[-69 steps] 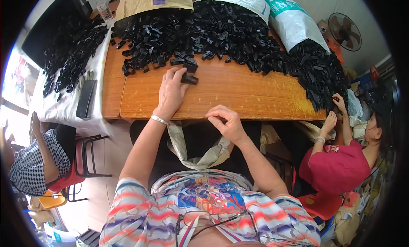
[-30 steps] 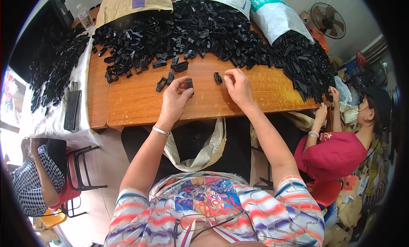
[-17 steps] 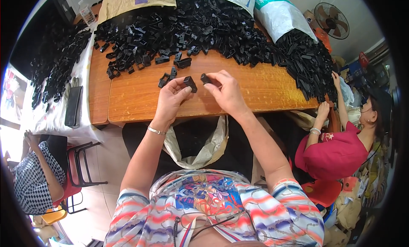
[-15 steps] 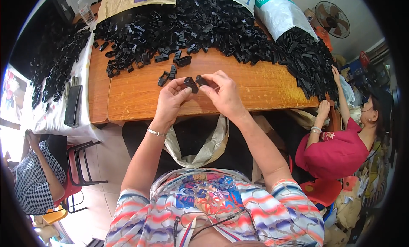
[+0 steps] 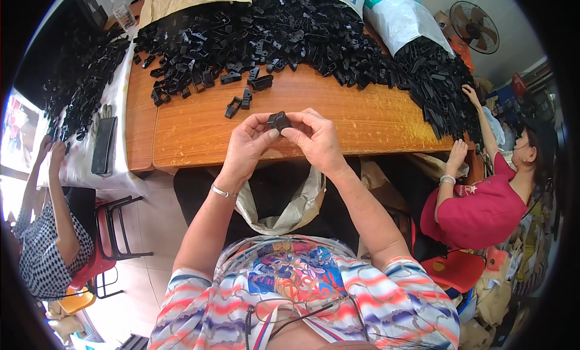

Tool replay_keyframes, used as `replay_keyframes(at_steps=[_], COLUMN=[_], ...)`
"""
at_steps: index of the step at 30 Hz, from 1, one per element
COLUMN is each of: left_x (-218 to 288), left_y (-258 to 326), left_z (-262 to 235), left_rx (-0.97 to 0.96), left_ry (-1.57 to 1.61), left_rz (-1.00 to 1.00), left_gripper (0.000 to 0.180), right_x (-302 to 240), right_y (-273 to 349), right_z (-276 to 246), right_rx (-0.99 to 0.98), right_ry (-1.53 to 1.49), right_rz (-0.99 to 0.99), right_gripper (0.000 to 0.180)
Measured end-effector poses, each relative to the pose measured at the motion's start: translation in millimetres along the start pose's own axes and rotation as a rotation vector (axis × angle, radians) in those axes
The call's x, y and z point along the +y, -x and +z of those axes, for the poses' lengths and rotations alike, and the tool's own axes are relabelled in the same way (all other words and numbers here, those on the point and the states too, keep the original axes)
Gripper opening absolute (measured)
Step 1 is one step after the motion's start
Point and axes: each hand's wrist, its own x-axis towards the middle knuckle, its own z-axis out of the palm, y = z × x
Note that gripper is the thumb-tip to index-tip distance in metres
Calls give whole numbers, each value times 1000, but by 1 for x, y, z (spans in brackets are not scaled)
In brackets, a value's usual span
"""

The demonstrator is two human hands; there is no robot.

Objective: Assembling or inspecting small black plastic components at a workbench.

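Having a pale sack (image 5: 272, 225) at our lap, we hold a small black plastic part (image 5: 278, 121) over the worktop (image 5: 356, 120), grasped by the fingers of our left hand (image 5: 244, 143) and right hand (image 5: 317, 140); we cannot tell whether it is one piece or two. Beyond it lie a few loose parts (image 5: 246, 99), then a broad black heap (image 5: 290, 36) before a tan bag (image 5: 187, 1).

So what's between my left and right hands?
A small black plastic block, possibly two-piece, pinched by the left hand and right hand; the head view shows it.
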Motion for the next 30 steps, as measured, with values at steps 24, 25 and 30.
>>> replay_keyframes(at_steps=[24,25,30], left_x=[4,4,18], left_y=[59,64,66], left_z=[16,14,9], left_rx=[4,-38,48], left_ry=[-835,-1047,-1163], left_rz=[114,264,402], left_gripper=[18,22,25], right_x=[6,21,58], right_y=[14,3,-65], right_z=[-28,-46,-108], right_rx=[-128,-17,290], right_ry=[163,327,836], right_rz=[44,-5,-114], right_gripper=[16,17,14])
